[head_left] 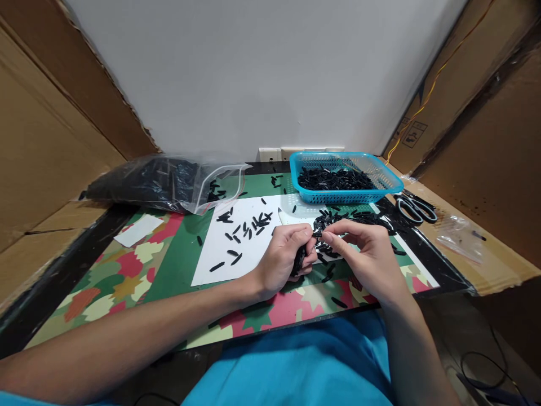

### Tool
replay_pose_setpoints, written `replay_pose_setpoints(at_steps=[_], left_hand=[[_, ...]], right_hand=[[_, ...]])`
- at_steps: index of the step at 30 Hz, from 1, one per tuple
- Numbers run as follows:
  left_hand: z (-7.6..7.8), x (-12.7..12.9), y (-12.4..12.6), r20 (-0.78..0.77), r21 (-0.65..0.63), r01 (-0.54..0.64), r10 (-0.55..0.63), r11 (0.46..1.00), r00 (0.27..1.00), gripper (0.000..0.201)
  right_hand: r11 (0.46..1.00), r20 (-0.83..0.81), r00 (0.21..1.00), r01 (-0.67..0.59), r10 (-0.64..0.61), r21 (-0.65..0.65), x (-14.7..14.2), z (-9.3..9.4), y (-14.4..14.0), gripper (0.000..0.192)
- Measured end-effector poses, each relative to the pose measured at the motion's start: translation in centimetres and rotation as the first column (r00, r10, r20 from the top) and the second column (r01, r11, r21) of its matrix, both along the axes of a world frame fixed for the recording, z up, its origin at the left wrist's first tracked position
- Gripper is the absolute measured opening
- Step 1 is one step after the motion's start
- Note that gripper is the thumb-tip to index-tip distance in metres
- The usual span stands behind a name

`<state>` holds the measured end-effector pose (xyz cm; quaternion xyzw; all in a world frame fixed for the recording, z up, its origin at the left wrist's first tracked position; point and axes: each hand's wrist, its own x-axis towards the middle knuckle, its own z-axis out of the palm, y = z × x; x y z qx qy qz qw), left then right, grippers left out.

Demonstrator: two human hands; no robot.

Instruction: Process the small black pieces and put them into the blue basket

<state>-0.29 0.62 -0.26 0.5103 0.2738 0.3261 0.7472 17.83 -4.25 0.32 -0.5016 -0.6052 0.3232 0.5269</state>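
Observation:
My left hand (291,254) is closed around a bunch of small black elongated pieces (298,260), partly hidden in the palm. Between its thumb and forefinger a single small black piece (316,234) sticks out to the right. The thumb and forefinger of my right hand (359,245) pinch the other end of that piece. Beneath and behind both hands lies a pile of similar black pieces (329,220). More loose black pieces (253,225) are scattered over a white sheet (207,265) left of my hands.
A blue plastic basket (346,197) full of black pieces stands at the back right. A clear zip bag (147,180) of dark contents lies back left. Scissors (416,208) and a small plastic bag (460,237) rest on cardboard at right. Cardboard walls flank both sides.

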Motion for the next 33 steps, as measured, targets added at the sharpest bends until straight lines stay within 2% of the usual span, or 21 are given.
replay_pose_setpoints(at_steps=[6, 13, 20, 22, 24, 26, 28, 30, 31, 32, 33], left_hand=[[0.0, 0.1, 0.1, 0.008, 0.000, 0.003, -0.003, 1.000, 1.000, 0.043], [-0.1, 0.1, 0.1, 0.018, -0.012, 0.002, -0.001, 1.000, 1.000, 0.042], [-0.2, 0.1, 0.0, 0.030, -0.019, 0.002, -0.002, 1.000, 1.000, 0.043], [-0.1, 0.2, 0.0, 0.025, -0.033, -0.005, 0.006, 0.999, 1.000, 0.043], [-0.1, 0.3, 0.0, 0.019, -0.047, -0.012, 0.013, 0.999, 1.000, 0.045], [0.0, 0.4, 0.0, 0.018, -0.060, -0.014, 0.015, 0.998, 1.000, 0.048], [0.0, 0.5, 0.0, 0.018, -0.078, -0.014, 0.015, 0.997, 1.000, 0.051], [0.0, 0.4, 0.0, 0.012, -0.092, -0.021, 0.022, 0.996, 1.000, 0.053], [0.0, 0.4, 0.0, 0.009, -0.096, -0.025, 0.026, 0.995, 1.000, 0.054], [0.0, 0.4, 0.0, 0.008, -0.099, -0.024, 0.025, 0.995, 1.000, 0.055], [0.0, 0.4, 0.0, 0.009, -0.100, -0.021, 0.022, 0.995, 1.000, 0.055]], right_hand=[[1.000, -0.008, 1.000, -0.006, 0.006, -0.008, 0.1, -0.1, 0.0, 0.019], [0.999, 0.010, 1.000, 0.003, -0.003, 0.037, 0.2, -0.2, 0.0, 0.010], [1.000, 0.015, 1.000, -0.001, 0.001, 0.005, 0.1, -0.2, 0.0, 0.014], [0.999, 0.025, 0.999, 0.025, -0.026, 0.047, 0.1, 0.0, -0.3, 0.013], [0.980, 0.016, 0.994, 0.099, -0.104, 0.170, 0.1, 0.6, -0.7, 0.010], [0.905, -0.055, 0.970, 0.243, -0.239, 0.351, -0.1, 1.8, -1.0, 0.007], [0.742, -0.186, 0.894, 0.442, -0.407, 0.504, -0.2, 3.3, -1.0, 0.008], [0.557, -0.295, 0.787, 0.600, -0.543, 0.575, 0.2, 4.8, -0.4, 0.008], [0.509, -0.301, 0.753, 0.630, -0.585, 0.587, 0.7, 5.4, 0.1, 0.009], [0.489, -0.273, 0.733, 0.637, -0.623, 0.596, 1.3, 5.8, 0.7, 0.011], [0.504, -0.194, 0.726, 0.619, -0.659, 0.602, 2.0, 6.2, 1.4, 0.015]])
